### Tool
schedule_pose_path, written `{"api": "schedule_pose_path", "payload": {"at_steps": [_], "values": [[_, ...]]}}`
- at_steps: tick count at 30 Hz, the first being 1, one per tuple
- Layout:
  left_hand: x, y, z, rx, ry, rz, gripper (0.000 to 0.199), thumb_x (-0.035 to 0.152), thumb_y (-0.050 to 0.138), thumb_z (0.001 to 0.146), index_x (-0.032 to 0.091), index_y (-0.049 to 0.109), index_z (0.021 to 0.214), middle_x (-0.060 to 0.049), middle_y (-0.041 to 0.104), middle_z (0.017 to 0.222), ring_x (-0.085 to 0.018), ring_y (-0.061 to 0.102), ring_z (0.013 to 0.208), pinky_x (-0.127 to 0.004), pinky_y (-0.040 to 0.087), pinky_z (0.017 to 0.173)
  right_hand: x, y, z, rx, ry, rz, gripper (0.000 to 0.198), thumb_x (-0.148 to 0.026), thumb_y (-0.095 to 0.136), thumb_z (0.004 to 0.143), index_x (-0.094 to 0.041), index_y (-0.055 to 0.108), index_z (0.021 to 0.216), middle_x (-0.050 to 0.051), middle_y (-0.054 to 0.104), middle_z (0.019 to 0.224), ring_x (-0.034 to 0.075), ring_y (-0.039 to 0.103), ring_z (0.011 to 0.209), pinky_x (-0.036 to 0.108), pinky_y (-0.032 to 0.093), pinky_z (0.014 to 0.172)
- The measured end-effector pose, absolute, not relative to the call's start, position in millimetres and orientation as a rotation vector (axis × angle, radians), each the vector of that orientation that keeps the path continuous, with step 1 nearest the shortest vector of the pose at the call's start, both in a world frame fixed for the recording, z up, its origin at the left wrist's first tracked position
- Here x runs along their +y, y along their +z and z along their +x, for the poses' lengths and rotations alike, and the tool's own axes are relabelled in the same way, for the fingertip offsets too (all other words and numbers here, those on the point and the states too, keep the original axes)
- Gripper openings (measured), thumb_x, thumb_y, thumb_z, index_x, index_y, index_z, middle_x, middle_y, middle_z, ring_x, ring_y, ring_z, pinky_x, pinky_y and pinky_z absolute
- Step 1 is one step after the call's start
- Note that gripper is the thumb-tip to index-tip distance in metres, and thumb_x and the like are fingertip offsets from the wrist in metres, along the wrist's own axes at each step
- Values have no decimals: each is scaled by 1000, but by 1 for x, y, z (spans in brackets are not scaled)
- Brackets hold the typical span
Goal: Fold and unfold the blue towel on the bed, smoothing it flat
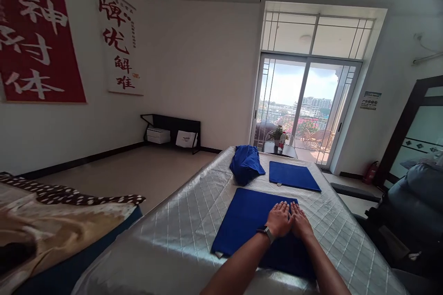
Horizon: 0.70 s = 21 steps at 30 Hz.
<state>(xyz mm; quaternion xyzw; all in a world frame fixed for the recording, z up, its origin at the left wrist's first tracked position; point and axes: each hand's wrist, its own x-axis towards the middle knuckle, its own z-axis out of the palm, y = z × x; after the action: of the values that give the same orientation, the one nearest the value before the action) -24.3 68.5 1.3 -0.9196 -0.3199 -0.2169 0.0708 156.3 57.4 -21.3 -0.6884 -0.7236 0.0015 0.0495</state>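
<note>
Obs.: both my hands lie palm-down, side by side and touching at the thumbs, on the blue cloth (249, 221) nearest me. Left hand (278, 219) and right hand (300, 221) have fingers straight and close together, flat on the fabric; neither grips anything. A dark band sits on the left wrist.

Location: the cloth lies spread flat on the quilted silver surface (180, 226), near my edge and about the middle of its width. My hands rest toward its far right corner.

Handling (judgement): light, soft, limp fabric; it should crease wherever pressed and slide easily on the glossy quilting, so a flat palm will hold it better than a pinch. Best hold looks to be a corner or a free edge, e.g. the near-left corner, where a small pale tag shows.

Appearance: deep royal blue, matte, rectangular outline, edges fairly straight, few wrinkles. Whether it is one layer or more I cannot tell.

Nearby: a second flat blue cloth (293, 176) lies further off, well apart from mine, and a bunched blue heap (245, 163) just left of it.
</note>
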Motion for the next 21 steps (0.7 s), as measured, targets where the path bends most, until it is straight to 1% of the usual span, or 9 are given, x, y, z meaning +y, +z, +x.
{"api": "schedule_pose_path", "payload": {"at_steps": [2, 4, 8, 9, 11, 13, 15, 18, 21], "values": [[65, -1, -11, -986, -669, -2770, 35, 39, 62, 98, 21, 60, 128, -9, 62, 131, -23, 64, 108, -45, 57, 91, 58, -25, 160, -2237, -37, -2082, 65, -23, 22, 96, -8, 23, 160, 7, 16, 168, 18, 12, 155, 34, 14, 125], [62, -4, -2, -1032, -679, -2773, 34, 39, 62, 98, 21, 60, 127, -9, 61, 131, -23, 64, 108, -45, 57, 91, 59, -27, 162, -2246, -47, -2073, 65, -22, 22, 96, -9, 23, 160, 8, 17, 168, 18, 13, 155, 34, 14, 125], [58, -16, 2, -1152, -669, -2782, 39, 41, 62, 98, 21, 59, 131, -10, 59, 136, -25, 62, 114, -49, 54, 97, 60, -24, 159, -2226, -20, -2079, 66, -37, 22, 100, -9, 22, 160, 9, 18, 168, 20, 12, 155, 36, 13, 125], [57, -18, 1, -1195, -664, -2780, 42, 43, 59, 99, 21, 57, 134, -12, 57, 140, -28, 60, 121, -52, 51, 101, 60, -23, 158, -2218, -5, -2086, 67, -40, 21, 100, -9, 21, 160, 9, 18, 168, 19, 12, 156, 36, 12, 125], [55, -19, -7, -1339, -652, -2774, 52, 51, 45, 103, 19, 51, 144, -16, 50, 151, -31, 48, 137, -55, 40, 113, 61, -21, 156, -2202, 31, -2100, 68, -42, 19, 101, -9, 20, 160, 9, 18, 168, 19, 10, 156, 36, 12, 125], [53, -17, -23, -1539, -636, -2754, 65, 57, 24, 105, 15, 42, 153, -18, 40, 160, -30, 33, 149, -52, 27, 122, 62, -20, 155, -2180, 55, -2112, 69, -43, 17, 101, -9, 18, 161, 8, 17, 168, 18, 10, 156, 37, 11, 125], [50, -12, -48, -1714, -612, -2716, 77, 62, 11, 103, 13, 36, 156, -15, 34, 163, -27, 24, 153, -48, 19, 125, 62, -19, 153, -2149, 68, -2127, 69, -44, 16, 101, -9, 17, 161, 8, 15, 169, 18, 10, 156, 38, 11, 125], [45, -6, -97, -1863, -557, -2624, 87, 68, 5, 99, 10, 35, 157, -13, 32, 163, -26, 23, 153, -46, 17, 126, 61, -17, 152, -2134, 92, -2139, 70, -44, 15, 101, -8, 16, 161, 8, 14, 169, 18, 9, 156, 37, 10, 125], [40, -6, -144, -1965, -490, -2515, 92, 71, 3, 97, 8, 34, 157, -14, 31, 163, -26, 25, 153, -44, 17, 125, 59, -15, 150, -2140, 115, -2146, 70, -44, 16, 101, -8, 16, 161, 9, 13, 169, 18, 7, 156, 37, 9, 125]]}}
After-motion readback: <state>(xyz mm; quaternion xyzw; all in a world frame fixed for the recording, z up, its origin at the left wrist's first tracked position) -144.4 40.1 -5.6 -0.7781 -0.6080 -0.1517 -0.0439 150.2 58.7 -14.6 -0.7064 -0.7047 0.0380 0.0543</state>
